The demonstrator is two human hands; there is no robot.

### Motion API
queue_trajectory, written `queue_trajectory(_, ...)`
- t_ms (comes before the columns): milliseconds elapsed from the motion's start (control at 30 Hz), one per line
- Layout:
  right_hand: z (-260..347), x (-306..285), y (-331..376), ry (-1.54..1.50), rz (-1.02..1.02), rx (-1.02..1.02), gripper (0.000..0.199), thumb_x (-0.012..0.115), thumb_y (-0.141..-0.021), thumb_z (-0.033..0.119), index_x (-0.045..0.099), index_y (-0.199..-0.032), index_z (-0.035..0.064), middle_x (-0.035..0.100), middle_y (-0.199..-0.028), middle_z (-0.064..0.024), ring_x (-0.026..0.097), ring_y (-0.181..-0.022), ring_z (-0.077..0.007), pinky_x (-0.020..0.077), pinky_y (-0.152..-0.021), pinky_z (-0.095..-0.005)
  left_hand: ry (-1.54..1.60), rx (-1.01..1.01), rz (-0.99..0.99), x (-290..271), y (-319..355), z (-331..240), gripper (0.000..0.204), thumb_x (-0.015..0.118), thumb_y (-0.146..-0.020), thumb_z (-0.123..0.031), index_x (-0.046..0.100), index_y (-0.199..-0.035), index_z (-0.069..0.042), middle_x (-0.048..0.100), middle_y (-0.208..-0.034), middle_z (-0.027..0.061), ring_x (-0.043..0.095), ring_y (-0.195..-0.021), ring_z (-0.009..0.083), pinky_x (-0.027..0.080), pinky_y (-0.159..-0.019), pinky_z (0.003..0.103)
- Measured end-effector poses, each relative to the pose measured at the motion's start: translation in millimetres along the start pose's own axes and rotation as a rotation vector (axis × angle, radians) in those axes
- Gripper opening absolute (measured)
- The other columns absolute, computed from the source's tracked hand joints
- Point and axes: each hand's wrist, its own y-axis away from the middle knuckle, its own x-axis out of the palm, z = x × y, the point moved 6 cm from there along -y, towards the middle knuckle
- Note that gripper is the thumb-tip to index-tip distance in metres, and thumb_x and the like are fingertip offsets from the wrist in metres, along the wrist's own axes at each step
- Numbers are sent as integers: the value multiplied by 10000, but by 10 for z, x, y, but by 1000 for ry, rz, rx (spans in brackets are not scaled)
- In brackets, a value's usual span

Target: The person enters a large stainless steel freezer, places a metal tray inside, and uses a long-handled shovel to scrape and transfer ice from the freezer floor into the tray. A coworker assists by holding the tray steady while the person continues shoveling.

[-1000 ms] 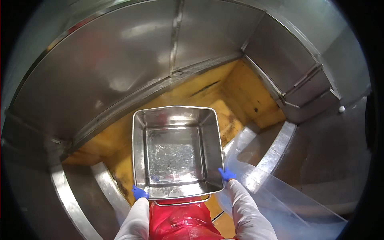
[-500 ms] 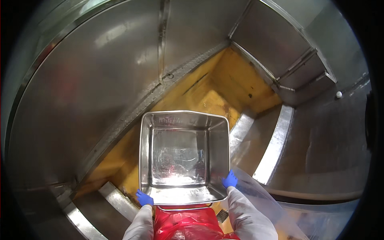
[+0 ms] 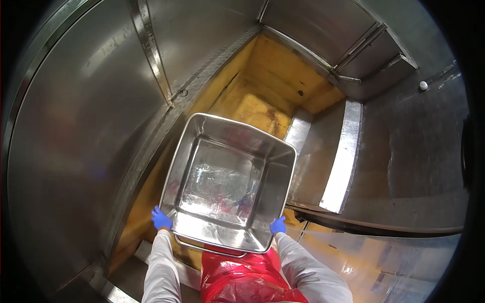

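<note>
Gripping at both near corners, the left hand (image 3: 162, 219) and right hand (image 3: 277, 225) have the square metal tub (image 3: 222, 177) between them, open side up and nothing in it! Left fingers slightly parted, right ones bunched against the side; thumb placement, can't tell. A wire handle (image 3: 211, 250) hangs between the hands, red apron (image 3: 241, 278) just behind. Left of the left hand, a tall steel wall (image 3: 76, 131) closes that side. Beyond both, a stained yellow surface (image 3: 283, 65), partly hidden by the tub. Ahead-right of the right hand, a bright metal strip (image 3: 343, 156); rightward, a clear sheet (image 3: 374, 252).
</note>
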Motion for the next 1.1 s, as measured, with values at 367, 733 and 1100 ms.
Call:
queue_trajectory(367, 811, -523, -1555, -43, -87, -61, 616, 476, -972, 306, 299, -1411, -89, 695, -1097, -285, 680, -1041, -448, 533, -894, -509, 90, 240, 55, -651, -1270, -2188, 895, 744, -764, -83, 265, -1520, -117, 322, -1513, 238, 493, -1255, 489, 487, -1030, 508)
queue_trajectory(733, 2089, -2181, -3211, -115, -133, 12, 479, 527, -976, 299, 346, -1272, -32, 693, -1052, -314, 680, -1004, -475, 539, -861, -521, 366, -58, -333, 656, -2080, -3948, 499, 555, -959, -225, 477, -1373, 42, 413, -1358, 402, 507, -1277, 447, 365, -1068, 647)
queue_trajectory(1100, 2421, -2953, -4741, -147, -109, 5, 621, 504, -999, 349, 266, -1371, -88, 654, -1135, -358, 650, -1081, -481, 519, -924, -503, -679, 787, -9, 218, -2883, -6465, 276, 542, -961, -192, 783, -1016, -68, 756, -1039, 143, 736, -932, 335, 333, -911, 836)
